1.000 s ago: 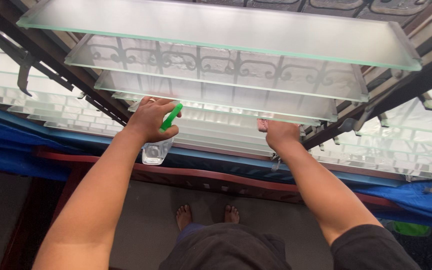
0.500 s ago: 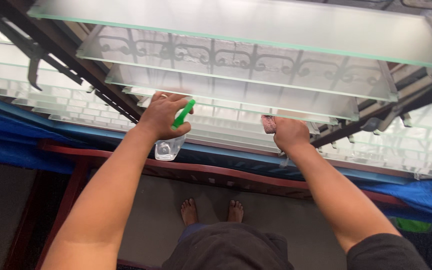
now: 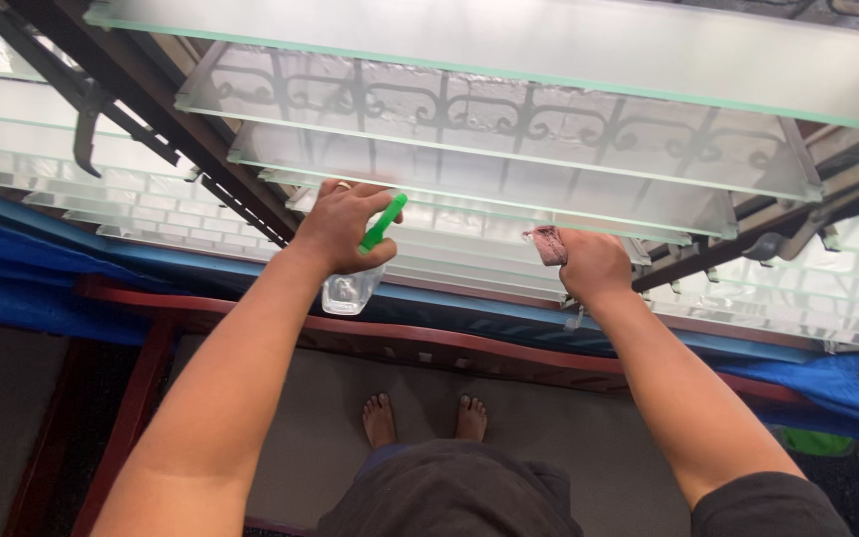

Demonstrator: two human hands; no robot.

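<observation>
My left hand (image 3: 338,227) grips a clear spray bottle (image 3: 352,290) with a green trigger (image 3: 383,222), held up against the lower frosted glass louvre slats (image 3: 469,224). My right hand (image 3: 594,264) is closed on a small pinkish cloth (image 3: 549,245), pressed to the edge of a slat just to the right of the bottle. Both arms reach forward and up from my body. The slats are tilted open, stacked one above another, with a scrolled metal grille (image 3: 429,99) showing behind them.
A dark wooden window frame (image 3: 181,139) runs diagonally on the left with a metal lever. More louvre panels sit left and right. A blue tarp (image 3: 32,288) lies below the sill. A red-brown wooden rail (image 3: 420,343) crosses beneath; my bare feet stand on grey floor.
My right hand has shifted slightly right and turned, so the pinkish cloth now shows at its fingers. My left hand with the bottle stays at the same slat.
</observation>
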